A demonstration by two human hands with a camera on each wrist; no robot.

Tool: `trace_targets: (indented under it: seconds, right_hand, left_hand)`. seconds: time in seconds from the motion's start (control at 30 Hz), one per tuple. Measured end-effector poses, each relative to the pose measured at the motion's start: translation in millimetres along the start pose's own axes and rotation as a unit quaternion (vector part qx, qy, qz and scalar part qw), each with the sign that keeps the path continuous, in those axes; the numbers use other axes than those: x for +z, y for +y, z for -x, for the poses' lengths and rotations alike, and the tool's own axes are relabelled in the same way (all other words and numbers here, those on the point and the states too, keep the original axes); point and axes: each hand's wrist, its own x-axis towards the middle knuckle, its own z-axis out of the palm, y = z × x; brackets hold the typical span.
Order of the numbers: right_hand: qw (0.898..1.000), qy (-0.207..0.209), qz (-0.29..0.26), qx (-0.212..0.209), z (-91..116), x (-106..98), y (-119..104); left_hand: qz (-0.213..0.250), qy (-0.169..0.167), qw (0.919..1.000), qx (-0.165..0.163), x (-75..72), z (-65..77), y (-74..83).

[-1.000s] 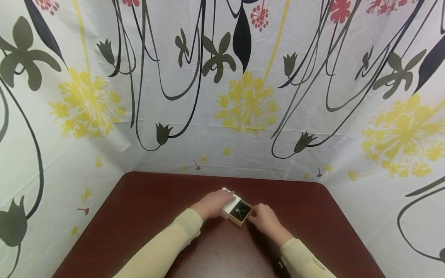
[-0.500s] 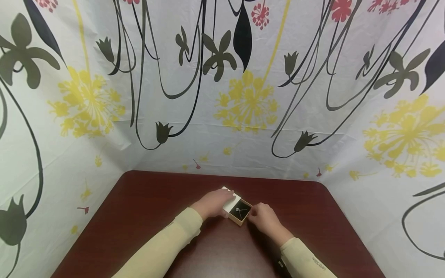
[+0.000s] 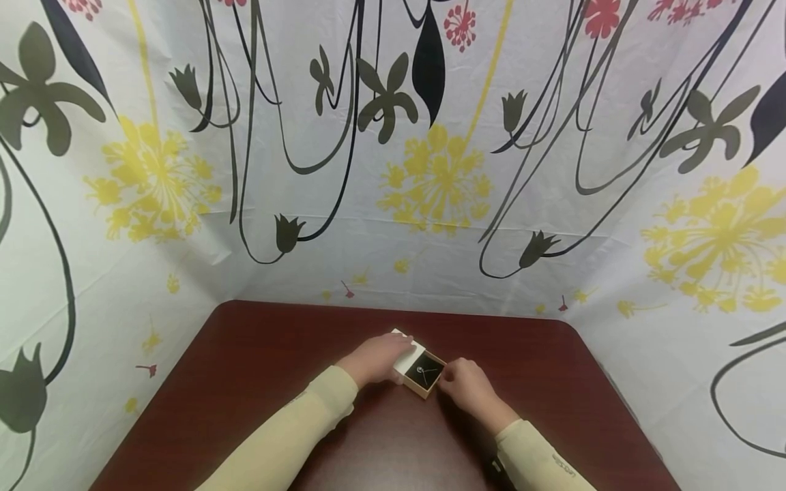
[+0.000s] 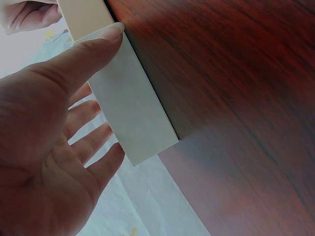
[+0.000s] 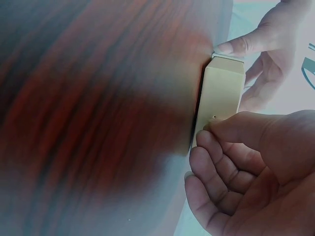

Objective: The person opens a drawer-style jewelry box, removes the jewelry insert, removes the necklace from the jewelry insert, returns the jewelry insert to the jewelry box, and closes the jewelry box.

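A small jewelry box stands on the table, its white sleeve at the left and its tan drawer pulled partly out toward the right. Inside the drawer, a silvery necklace lies on a black insert. My left hand grips the sleeve, thumb along the near side and fingers on the far side. At the drawer's outer end is my right hand; in the right wrist view its thumb and index finger pinch together at the end wall, beside a small hole. Whatever lies between those fingertips is hidden.
The dark red wooden table has rounded far corners. A white cloth with printed flowers hangs behind it and on both sides. Something small and dark shows by the right sleeve.
Both hands and the box hold their places, with the drawer out by the same amount. The head view has shifted very slightly.
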Motion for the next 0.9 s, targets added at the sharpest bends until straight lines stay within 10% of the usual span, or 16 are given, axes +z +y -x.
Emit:
trace_targets:
  seconds: [0.9]
  right_hand:
    - [1.000,0.001,-0.007,0.004,4.5,-3.3,-2.6]
  left_hand:
    - [-0.001,0.001,1.0000,0.001,-0.8,0.4,0.4]
